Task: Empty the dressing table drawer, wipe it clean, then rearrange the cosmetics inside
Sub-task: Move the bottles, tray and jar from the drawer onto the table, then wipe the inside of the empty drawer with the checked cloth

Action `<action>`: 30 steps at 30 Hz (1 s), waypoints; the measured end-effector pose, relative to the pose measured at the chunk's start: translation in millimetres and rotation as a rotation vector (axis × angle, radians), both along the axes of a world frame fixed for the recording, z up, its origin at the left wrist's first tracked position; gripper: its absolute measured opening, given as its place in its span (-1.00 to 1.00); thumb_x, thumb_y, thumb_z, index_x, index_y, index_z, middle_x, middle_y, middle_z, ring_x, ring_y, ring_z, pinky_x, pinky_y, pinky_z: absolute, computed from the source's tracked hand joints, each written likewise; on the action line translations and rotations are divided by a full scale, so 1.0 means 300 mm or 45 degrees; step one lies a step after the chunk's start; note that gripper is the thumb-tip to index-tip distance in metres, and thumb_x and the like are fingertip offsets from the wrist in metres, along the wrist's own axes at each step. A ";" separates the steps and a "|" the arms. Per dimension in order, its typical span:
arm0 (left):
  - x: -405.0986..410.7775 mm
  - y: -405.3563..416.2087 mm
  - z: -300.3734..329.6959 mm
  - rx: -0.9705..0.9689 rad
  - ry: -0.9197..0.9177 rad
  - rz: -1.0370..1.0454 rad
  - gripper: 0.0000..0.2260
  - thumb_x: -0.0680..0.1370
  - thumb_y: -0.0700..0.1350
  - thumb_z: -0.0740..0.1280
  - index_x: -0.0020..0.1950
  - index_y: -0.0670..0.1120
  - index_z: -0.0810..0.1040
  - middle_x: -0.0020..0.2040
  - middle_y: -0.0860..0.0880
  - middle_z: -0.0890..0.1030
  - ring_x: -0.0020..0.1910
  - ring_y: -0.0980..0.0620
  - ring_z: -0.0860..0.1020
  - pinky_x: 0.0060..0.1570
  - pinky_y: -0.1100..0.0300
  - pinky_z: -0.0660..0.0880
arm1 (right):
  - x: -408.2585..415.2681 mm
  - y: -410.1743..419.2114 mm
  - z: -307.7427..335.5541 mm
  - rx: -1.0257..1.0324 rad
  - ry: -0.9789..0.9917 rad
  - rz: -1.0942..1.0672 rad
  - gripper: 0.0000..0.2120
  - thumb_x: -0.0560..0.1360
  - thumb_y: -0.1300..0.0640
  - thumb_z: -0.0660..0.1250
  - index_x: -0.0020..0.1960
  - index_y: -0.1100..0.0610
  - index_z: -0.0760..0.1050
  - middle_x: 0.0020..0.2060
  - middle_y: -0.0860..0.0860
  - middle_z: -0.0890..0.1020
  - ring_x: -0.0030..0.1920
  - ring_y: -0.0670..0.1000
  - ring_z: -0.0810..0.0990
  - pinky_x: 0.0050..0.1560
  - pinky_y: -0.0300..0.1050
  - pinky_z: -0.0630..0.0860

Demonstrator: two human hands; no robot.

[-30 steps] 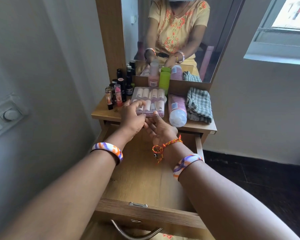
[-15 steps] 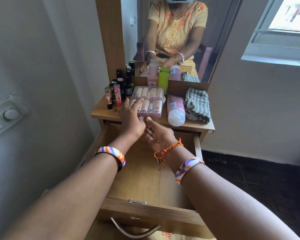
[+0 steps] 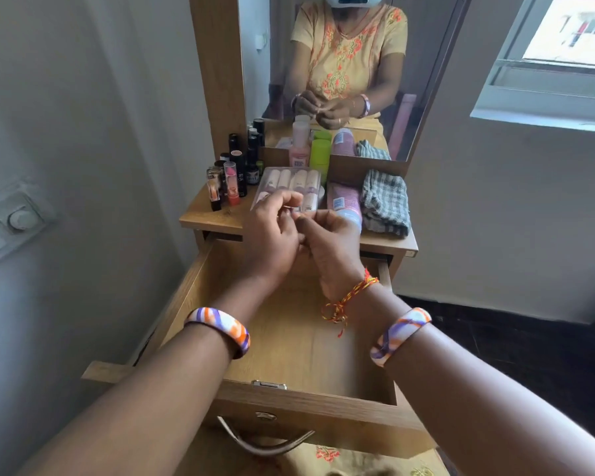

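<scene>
I see both hands meeting above the pulled-out wooden drawer (image 3: 289, 345), which lies bare. My left hand (image 3: 272, 231) and right hand (image 3: 333, 242) touch, fingers curled together; I cannot tell what they pinch. The clear plastic case of cosmetic tubes (image 3: 290, 183) sits on the wooden worktop (image 3: 210, 214) just behind them.

A grey-and-white checked folded cloth (image 3: 386, 201) lies on the light wood-grain tabletop (image 3: 203, 219). A lime-green plastic bottle (image 3: 320, 157) stands beside a pale pink bottle (image 3: 300, 146). Both wrists carry orange, purple and white swirled bangles (image 3: 220, 329).
</scene>
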State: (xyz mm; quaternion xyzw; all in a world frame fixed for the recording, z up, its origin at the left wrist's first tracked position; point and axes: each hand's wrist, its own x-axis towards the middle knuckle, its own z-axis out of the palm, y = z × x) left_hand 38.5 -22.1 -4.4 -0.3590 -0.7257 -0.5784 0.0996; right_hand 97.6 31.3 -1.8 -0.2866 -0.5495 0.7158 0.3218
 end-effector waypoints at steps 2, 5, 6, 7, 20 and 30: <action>0.019 0.028 0.033 -0.056 0.012 -0.053 -0.72 0.44 -0.39 0.17 0.02 -0.22 0.60 -0.03 -0.16 0.65 -0.01 -0.08 0.59 0.05 0.21 0.50 | 0.015 0.038 0.019 0.296 -0.042 -0.136 -0.82 0.40 0.24 0.43 -0.32 0.06 0.51 -0.39 0.03 0.59 -0.34 -0.03 0.56 -0.28 -0.06 0.59; 0.042 0.085 0.062 -0.262 0.088 -0.109 -0.74 0.48 -0.34 0.22 0.08 -0.15 0.59 -0.01 -0.14 0.65 -0.04 -0.08 0.58 -0.05 0.22 0.49 | 0.047 0.118 0.036 0.663 -0.124 -0.335 -0.83 0.38 0.20 0.42 -0.30 -0.01 0.52 -0.32 -0.02 0.62 -0.24 -0.02 0.60 -0.11 0.06 0.62; 0.047 0.105 0.063 -0.354 0.150 -0.129 -0.74 0.48 -0.29 0.24 0.12 -0.12 0.58 0.03 -0.15 0.65 0.02 -0.12 0.57 -0.01 0.14 0.50 | 0.058 0.144 0.039 0.738 -0.166 -0.398 -0.87 0.40 0.20 0.40 -0.23 -0.01 0.53 -0.29 -0.01 0.62 -0.21 -0.01 0.60 -0.06 0.05 0.60; 0.051 0.125 0.063 -0.460 0.215 -0.150 -0.72 0.48 -0.26 0.25 0.16 -0.10 0.56 0.07 -0.16 0.63 0.09 -0.15 0.54 0.05 0.07 0.48 | 0.069 0.173 0.040 0.796 -0.238 -0.445 -0.90 0.42 0.21 0.37 -0.11 0.04 0.54 -0.24 0.00 0.62 -0.16 0.02 0.61 -0.01 0.01 0.57; 0.101 0.217 0.055 -1.030 0.501 -0.273 -0.57 0.50 -0.03 0.30 0.37 0.06 0.39 0.44 0.01 0.32 0.42 -0.05 0.26 0.34 0.11 0.15 | 0.162 0.428 -0.030 1.061 -1.257 -0.109 -0.60 0.53 0.10 0.20 0.37 -0.03 0.37 0.44 0.05 0.32 0.46 0.11 0.25 0.41 0.04 0.19; 0.097 0.223 0.084 -0.915 0.399 -0.244 -0.64 0.50 -0.05 0.33 0.30 0.05 0.47 0.44 0.03 0.32 0.44 -0.01 0.24 0.34 0.12 0.12 | 0.198 0.455 0.035 0.110 -0.324 -0.658 -0.79 0.41 0.21 0.14 -0.23 0.04 0.54 -0.23 0.08 0.62 -0.22 0.11 0.59 -0.10 0.03 0.55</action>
